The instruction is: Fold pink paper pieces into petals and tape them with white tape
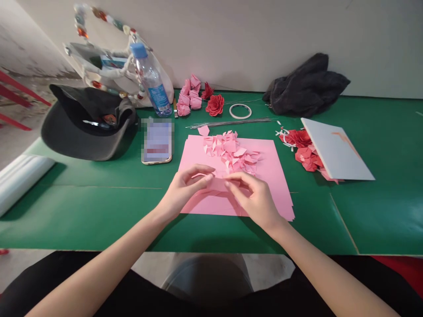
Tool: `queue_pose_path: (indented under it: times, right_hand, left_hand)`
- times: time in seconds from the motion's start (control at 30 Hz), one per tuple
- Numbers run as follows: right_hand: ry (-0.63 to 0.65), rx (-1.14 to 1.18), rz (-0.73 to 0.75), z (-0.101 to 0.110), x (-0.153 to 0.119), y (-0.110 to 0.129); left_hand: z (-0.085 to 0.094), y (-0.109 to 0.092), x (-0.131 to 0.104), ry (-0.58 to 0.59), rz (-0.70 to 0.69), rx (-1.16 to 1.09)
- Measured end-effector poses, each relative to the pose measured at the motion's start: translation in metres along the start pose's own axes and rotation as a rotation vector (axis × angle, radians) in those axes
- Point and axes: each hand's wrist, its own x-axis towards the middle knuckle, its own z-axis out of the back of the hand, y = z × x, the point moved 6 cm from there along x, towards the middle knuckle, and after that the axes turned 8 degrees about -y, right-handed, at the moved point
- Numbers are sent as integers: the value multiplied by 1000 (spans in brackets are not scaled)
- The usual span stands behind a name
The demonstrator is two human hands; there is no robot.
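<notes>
Between my two hands a small pink paper piece [217,184] is held over a stack of pink sheets [277,176]. My left hand [188,187] pinches its left end between thumb and fingers. At the right end, the thumb and fingers of my right hand [253,193] are closed on the same piece. Just beyond my fingertips lies a loose heap of cut pink paper pieces [231,149] on the stack. One separate pink petal [204,130] rests near the stack's top edge.
Behind the stack are thin wires [231,123], a tape roll [240,111], and pink [190,94] and red paper flowers [214,105]. A phone [157,141], cap [86,127] and bottle [153,86] stand left. Right are a white card [337,149], red flowers [309,158] and dark cloth [306,88].
</notes>
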Motion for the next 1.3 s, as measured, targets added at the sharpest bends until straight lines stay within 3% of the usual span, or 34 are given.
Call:
queue_pose_path:
  times: [0.13, 0.3, 0.6, 0.93, 1.3]
  right_hand:
    - [11, 38, -11, 3, 3, 1]
    - [-7, 46, -49, 6, 3, -2]
    - [60, 40, -33, 2, 2, 7]
    - [173, 129, -174, -11, -1, -1]
    - [217, 363, -379, -12, 1, -17]
  left_hand:
    - [-6, 7, -2, 75, 132, -47]
    - [-9, 19, -2, 147, 269, -258]
    - [-16, 8, -6, 207, 189, -65]
    - [-20, 22, -12, 264, 172, 42]
    - [-20, 18, -15, 268, 402, -13]
